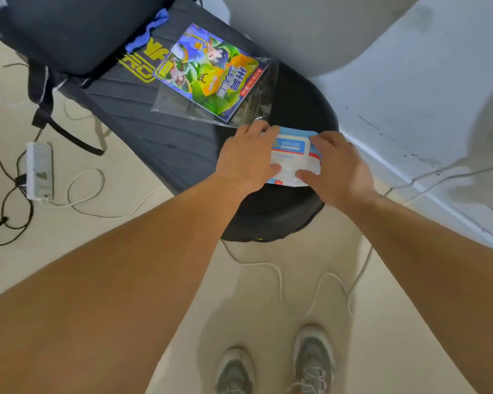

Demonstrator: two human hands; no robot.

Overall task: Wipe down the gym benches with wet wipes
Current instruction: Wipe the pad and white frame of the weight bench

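Wipes pack (292, 159) at frame centre, on rounded end of black bench (165, 143) — left hand (246, 159) and right hand (336, 169) grip its sides, thumbs on lid. Colourful booklet (208, 72) above, on bench.

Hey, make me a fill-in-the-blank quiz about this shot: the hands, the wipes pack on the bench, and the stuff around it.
1. The left hand and the right hand both hold a pack of wet ____.
2. The comic book on the black bench lies ____ from the person than the pack.
3. The white power strip lies on the ____.
4. The cloth beyond the comic book is ____.
Missing words: wipes; farther; floor; blue.
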